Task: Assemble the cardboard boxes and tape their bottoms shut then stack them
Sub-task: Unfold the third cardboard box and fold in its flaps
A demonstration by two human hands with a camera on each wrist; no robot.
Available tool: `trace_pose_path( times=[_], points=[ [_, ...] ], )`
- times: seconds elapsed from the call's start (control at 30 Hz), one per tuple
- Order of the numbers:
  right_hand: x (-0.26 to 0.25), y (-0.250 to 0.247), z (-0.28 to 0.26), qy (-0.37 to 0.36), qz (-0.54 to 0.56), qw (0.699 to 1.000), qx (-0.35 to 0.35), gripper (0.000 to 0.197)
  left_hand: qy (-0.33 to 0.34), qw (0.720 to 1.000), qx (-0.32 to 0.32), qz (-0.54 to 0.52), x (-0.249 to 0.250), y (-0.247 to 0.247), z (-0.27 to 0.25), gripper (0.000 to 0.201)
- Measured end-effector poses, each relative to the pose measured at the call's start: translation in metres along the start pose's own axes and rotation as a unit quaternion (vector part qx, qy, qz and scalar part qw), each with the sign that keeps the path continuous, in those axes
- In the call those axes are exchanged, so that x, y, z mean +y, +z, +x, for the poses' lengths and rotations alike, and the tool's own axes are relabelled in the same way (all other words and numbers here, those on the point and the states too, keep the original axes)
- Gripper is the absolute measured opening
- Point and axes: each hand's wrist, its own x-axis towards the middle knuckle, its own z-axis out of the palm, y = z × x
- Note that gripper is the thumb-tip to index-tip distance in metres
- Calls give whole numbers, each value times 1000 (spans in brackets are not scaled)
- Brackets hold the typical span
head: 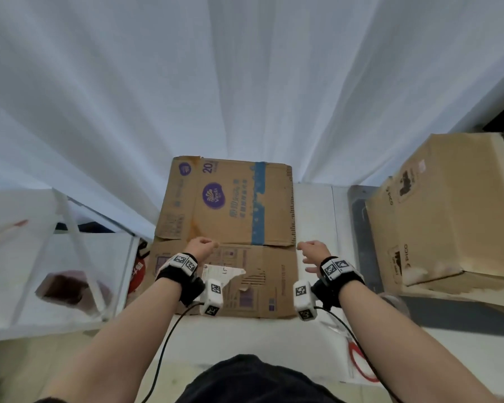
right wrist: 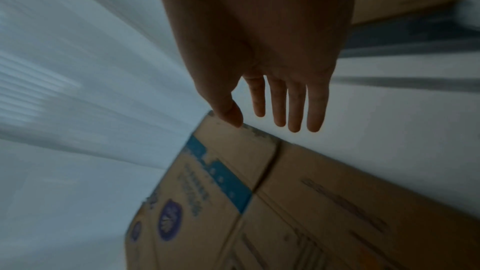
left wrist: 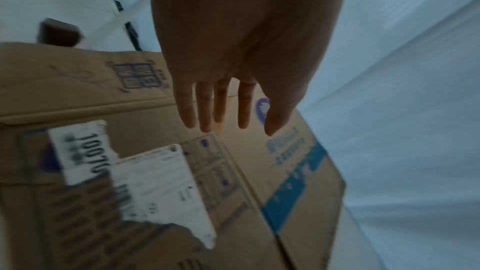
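Reaching out, we kept left hand [head: 202,248] and right hand [head: 313,251] released, fingers [left wrist: 205,108] straight, gripping nothing. Flattened cardboard box [head: 230,216] lay beneath left fingertips; just beside right thumb [right wrist: 228,110].

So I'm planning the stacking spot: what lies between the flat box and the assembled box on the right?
Between flat box and assembled box: bare white table, then a dark strip; head view.
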Motion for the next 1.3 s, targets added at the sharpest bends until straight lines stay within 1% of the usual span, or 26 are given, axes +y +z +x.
trace_pose_path(
  times=[0.13,0.2,0.33,0.43,0.53,0.67,0.73,0.8,0.87,0.9,0.93,1.03,1.1,1.13,1.2,1.3],
  points=[
    [23,23,8,54,-10,998,-7,26,-29,997,-17,76,-31,-13,16,38],
    [31,31,12,70,-27,997,-9,30,-34,992,-37,114,-40,-17,23,43],
    [43,46,13,97,-41,994,-26,50,-30,986,-68,149,-44,-16,28,45],
    [48,53,16,113,-51,992,-34,53,-18,982,-78,171,-41,-13,29,44],
    [47,53,19,113,-55,992,-31,51,-17,985,-84,151,-37,-10,30,39],
    [49,46,26,101,-61,993,-15,57,-69,989,-110,71,-36,-4,29,40],
    [48,42,26,95,-53,994,-10,49,-72,989,-112,62,-37,-2,28,40],
    [46,39,26,88,-34,995,-3,37,-73,989,-117,45,-38,-1,28,39],
    [41,37,23,86,-30,996,-14,26,-80,989,-122,28,-38,1,28,38],
    [40,38,24,81,-27,996,-20,24,-82,989,-123,23,-38,2,28,38],
    [40,38,26,77,-21,996,-26,26,-82,989,-123,21,-38,3,28,38],
    [47,44,38,41,-25,998,-38,38,-85,989,-121,20,-38,5,26,40],
    [41,47,29,19,-16,999,-44,38,-79,991,-100,33,-43,4,27,42],
    [39,48,25,13,-6,999,-46,37,-74,993,-77,55,-46,0,28,45],
    [39,45,20,13,12,999,-37,38,-62,992,-5,107,-53,-11,32,55],
    [48,31,24,41,48,998,-16,36,-67,983,116,126,-62,-37,34,72]
  ],
)
